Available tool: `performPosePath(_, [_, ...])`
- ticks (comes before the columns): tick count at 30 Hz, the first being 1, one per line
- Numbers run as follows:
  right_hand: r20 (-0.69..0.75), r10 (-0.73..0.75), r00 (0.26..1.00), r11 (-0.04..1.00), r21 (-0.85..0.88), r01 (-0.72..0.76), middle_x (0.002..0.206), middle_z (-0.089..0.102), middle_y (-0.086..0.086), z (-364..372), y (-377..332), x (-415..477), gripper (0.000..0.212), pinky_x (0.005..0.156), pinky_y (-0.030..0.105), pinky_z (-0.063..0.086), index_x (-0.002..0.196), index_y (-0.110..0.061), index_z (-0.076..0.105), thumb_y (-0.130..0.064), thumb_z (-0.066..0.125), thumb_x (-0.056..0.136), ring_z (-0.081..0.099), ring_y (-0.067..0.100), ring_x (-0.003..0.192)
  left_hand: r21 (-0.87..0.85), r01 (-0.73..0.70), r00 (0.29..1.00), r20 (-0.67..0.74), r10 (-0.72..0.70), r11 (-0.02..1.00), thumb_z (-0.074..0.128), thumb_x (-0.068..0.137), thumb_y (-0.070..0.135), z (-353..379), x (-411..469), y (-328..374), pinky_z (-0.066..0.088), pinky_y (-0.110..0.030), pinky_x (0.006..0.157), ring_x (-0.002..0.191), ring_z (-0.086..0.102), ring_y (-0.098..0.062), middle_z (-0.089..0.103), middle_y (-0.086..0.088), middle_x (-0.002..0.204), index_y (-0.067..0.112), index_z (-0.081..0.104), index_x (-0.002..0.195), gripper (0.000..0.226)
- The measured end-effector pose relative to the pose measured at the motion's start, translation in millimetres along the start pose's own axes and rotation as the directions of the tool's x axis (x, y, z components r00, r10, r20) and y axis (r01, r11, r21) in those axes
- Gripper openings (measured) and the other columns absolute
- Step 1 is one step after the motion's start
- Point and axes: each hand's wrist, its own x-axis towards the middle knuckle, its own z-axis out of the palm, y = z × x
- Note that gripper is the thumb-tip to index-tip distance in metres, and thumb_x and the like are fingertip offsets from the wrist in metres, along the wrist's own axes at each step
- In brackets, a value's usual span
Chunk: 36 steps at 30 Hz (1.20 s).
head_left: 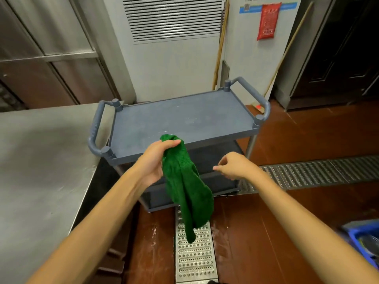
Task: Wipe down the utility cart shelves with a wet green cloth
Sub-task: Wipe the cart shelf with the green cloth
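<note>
Left hand (159, 158) pinches green cloth (185, 185) dangling off cart (184, 119) top shelf's near edge; right hand (233, 166) loosely curled, empty. One-corner grip could slip, dropping cloth onto floor.

Your way onto the cart's top shelf (176, 117) lies open from above and from the near edge: its flat surface carries nothing. Looped handles (96, 128) fence both short ends, with corner posts at each corner. The steel bench (41, 160) presses close on the cart's left, narrowing that side. The lower shelves (213, 156) leave only a low slot under the top deck. The green cloth (184, 181), hanging from your left hand (155, 160), drapes across the front of those shelves. To the right, floor and drain grating (317, 171) stand clear.
</note>
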Motion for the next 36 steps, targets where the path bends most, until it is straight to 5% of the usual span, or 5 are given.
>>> performPosePath(6, [0.285,-0.199,0.938,0.977,0.131,0.168,0.146,0.048,0.001,38,-2,18,0.081,0.108,0.04,0.042,0.151,-0.031,0.031,-0.032,0.076,0.084,0.046,0.021,0.134,0.068,0.022,1.0,-0.002,-0.022,0.997,0.062,0.091,0.02,-15,29,33,0.061,-0.042,0.078,0.093,0.067,-0.032,0.066,-0.018,0.103,0.006,0.059,0.112,0.025])
performPosePath(15, [-0.159,-0.344,0.925,0.93,0.076,0.359,0.11,0.07,0.0,46,-44,94,0.023,0.091,0.036,0.052,0.112,-0.022,0.07,-0.016,0.062,0.091,0.065,0.018,0.104,0.161,-0.014,0.996,0.093,-0.001,0.987,0.067,0.081,0.005,-71,67,72,0.059,-0.043,0.085,0.097,0.071,-0.033,0.07,-0.022,0.109,-0.004,0.063,0.11,0.03])
performPosePath(21, [-0.382,-0.324,0.865,0.898,0.164,0.409,0.104,0.075,0.001,15,-74,131,0.027,0.078,0.0,0.043,0.111,-0.014,0.075,-0.002,0.065,0.089,0.063,-0.002,0.095,0.267,0.021,0.995,0.088,-0.046,0.964,0.06,0.075,-0.023,-142,105,101,0.058,-0.043,0.086,0.109,0.067,-0.036,0.068,-0.023,0.119,-0.003,0.054,0.124,0.053])
performPosePath(26, [-0.56,-0.367,0.743,0.904,-0.025,0.427,0.101,0.076,0.004,-10,-116,157,0.028,0.076,0.029,0.055,0.111,-0.019,0.075,-0.006,0.065,0.089,0.072,0.021,0.089,0.413,0.099,0.994,-0.004,-0.107,0.905,0.065,0.076,-0.021,-198,140,123,0.057,-0.044,0.087,0.103,0.07,-0.035,0.071,-0.022,0.112,-0.005,0.057,0.119,0.046])
performPosePath(36, [-0.683,-0.379,0.625,0.892,-0.089,0.444,0.101,0.072,0.004,-51,-201,206,0.019,0.079,0.021,0.043,0.108,-0.01,0.071,-0.011,0.057,0.096,0.061,0.015,0.086,0.837,0.209,0.965,-0.261,0.034,0.507,0.083,0.076,0.023,-287,194,166,0.051,-0.044,0.099,0.109,0.062,-0.028,0.061,-0.014,0.126,0.007,0.057,0.13,0.062])
